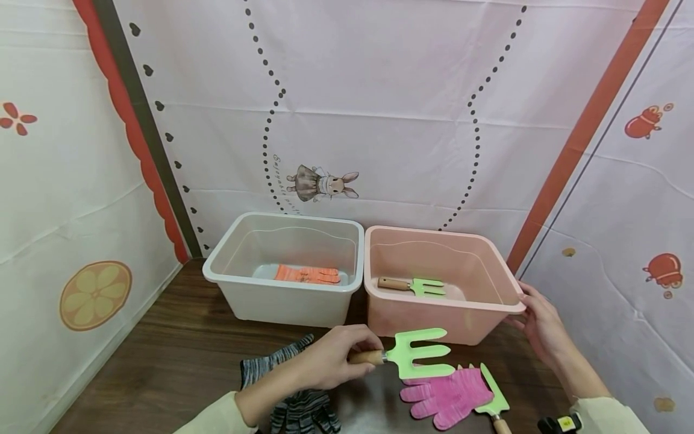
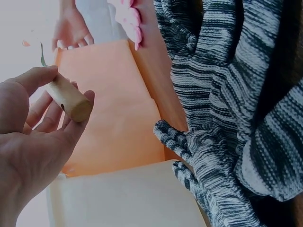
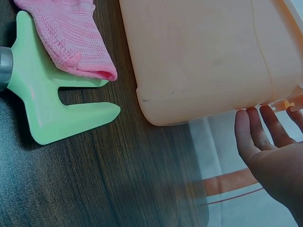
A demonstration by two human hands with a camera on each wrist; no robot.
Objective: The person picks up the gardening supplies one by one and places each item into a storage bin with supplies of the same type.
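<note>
My left hand [image 1: 337, 357] grips the wooden handle of a green hand fork [image 1: 405, 357], its tines pointing right, in front of the bins. The handle's end [image 2: 78, 109] shows between thumb and fingers in the left wrist view. With my right hand [image 1: 544, 328] I hold the right front corner of the pink bin [image 1: 428, 319] at its rim, fingers [image 3: 258, 127] against the outside. Inside that bin lies another green fork [image 1: 425, 287] with a wooden handle. A pink glove [image 1: 450, 395] lies on the table, partly over a third green fork [image 3: 42, 104].
Left of the pink bin stands a white bin [image 1: 287, 301] with an orange glove [image 1: 307, 274] inside. Black-and-grey knit gloves [image 1: 303, 407] lie on the dark wood table [image 1: 157, 361] below my left forearm. Printed cloth [image 1: 379, 120] closes off the back and both sides.
</note>
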